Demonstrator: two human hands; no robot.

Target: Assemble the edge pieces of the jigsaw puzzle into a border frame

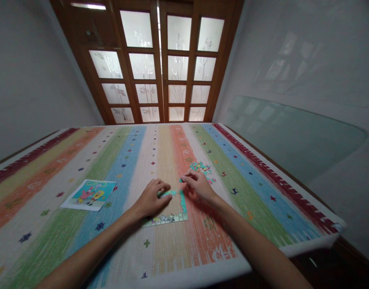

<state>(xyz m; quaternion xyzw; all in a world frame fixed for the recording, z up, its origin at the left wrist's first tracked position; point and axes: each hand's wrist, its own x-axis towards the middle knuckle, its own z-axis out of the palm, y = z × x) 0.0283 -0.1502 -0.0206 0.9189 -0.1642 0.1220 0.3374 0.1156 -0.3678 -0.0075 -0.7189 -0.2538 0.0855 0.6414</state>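
Observation:
A partly joined jigsaw puzzle border (183, 208) lies on the striped tablecloth, with teal pieces along its right side and a multicoloured strip at the bottom. My left hand (153, 197) rests over its upper left part, thumb and fingers apart, touching the teal pieces at the top; the palm hides some of the left side. Between the thumb and forefinger of my right hand (201, 185) is a small teal puzzle piece (181, 180), held just above the border's upper right corner. Behind that hand is a pile of loose puzzle pieces (202, 167), partly covered by it.
A picture sheet (90, 195) with cartoon figures on teal lies to the left. The striped tablecloth (133, 249) covers the table, whose near edge is close to me. Beyond it stand wooden doors (163, 88) with glass panes; a glass sheet (286, 132) leans on the right wall.

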